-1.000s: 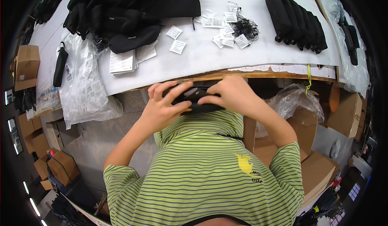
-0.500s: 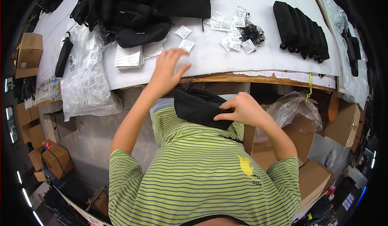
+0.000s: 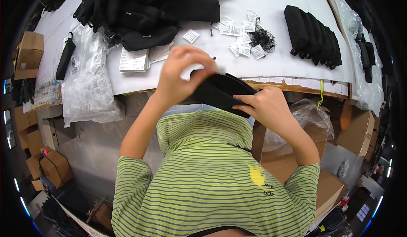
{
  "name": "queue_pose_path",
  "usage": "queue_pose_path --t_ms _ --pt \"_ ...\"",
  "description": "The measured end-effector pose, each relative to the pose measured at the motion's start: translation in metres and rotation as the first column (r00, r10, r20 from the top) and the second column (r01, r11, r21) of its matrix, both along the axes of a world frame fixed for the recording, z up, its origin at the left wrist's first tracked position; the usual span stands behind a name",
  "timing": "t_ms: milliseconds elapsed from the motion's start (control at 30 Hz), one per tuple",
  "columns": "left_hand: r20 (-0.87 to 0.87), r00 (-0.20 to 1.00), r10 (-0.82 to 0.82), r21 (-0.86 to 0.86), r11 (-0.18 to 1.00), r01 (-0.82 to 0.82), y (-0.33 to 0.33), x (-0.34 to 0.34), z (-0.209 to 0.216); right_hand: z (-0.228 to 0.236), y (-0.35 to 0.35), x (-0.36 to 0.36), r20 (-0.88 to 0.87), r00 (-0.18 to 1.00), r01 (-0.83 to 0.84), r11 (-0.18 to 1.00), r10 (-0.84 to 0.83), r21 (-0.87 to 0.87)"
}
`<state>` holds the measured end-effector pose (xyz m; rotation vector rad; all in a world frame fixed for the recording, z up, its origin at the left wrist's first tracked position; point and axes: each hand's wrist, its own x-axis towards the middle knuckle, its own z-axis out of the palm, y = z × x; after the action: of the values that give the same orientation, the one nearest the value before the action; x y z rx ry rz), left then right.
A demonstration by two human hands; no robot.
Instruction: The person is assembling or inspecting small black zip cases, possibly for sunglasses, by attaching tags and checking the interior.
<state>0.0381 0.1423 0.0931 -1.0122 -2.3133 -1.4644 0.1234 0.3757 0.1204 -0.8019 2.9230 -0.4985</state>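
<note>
A black zip pouch [image 3: 215, 96] hangs open at the table's front edge, its mouth tilted up. My right hand [image 3: 268, 108] is closed on the pouch's right end, thumb and fingers pinching the fabric. At the left end of the mouth, my left hand [image 3: 180, 72] is closed in a pinch. A small white packet [image 3: 220, 69], smeared by motion, shows at its fingertips. On the table beyond lies a single printed white packet [image 3: 190, 36], with several more packets [image 3: 243, 38] farther right beside a tangle of black cords [image 3: 263, 40].
A heap of black pouches [image 3: 148, 16] covers the back left of the table, near stacked printed cards [image 3: 133, 60] and a clear bag of packets [image 3: 91, 84]. A row of black pouches [image 3: 311, 36] stands at right. Below is a cardboard box [image 3: 275, 163] with clear plastic.
My left hand has picked up the nearer white packet from the table and moved right to the pouch's mouth. The pouch has risen slightly and opened wider, still in my right hand.
</note>
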Motion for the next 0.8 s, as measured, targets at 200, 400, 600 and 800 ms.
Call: queue_pose_path --t_ms 200,400,600,800 --pt "0.094 0.972 0.216 0.292 0.927 -0.235 -0.02 0.012 -0.029 0.011 -0.015 -0.015 -0.071 0.997 0.016 0.999 -0.013 0.041" --pt "0.618 0.465 -0.633 0.781 0.432 -0.45 -0.001 0.074 -0.072 0.004 -0.045 -0.02 -0.191 0.977 0.044 0.969 -0.093 -0.243" --pt "0.65 0.367 -0.666 0.688 0.309 -0.657 0.009 0.066 -0.05 -0.004 -0.054 -0.016 -0.203 0.943 0.157 0.893 -0.262 -0.422" --pt "0.752 0.331 -0.57 0.585 0.344 -0.735 0.014 0.061 -0.041 -0.019 -0.048 -0.015 0.009 0.967 0.2 0.734 -0.256 -0.649"
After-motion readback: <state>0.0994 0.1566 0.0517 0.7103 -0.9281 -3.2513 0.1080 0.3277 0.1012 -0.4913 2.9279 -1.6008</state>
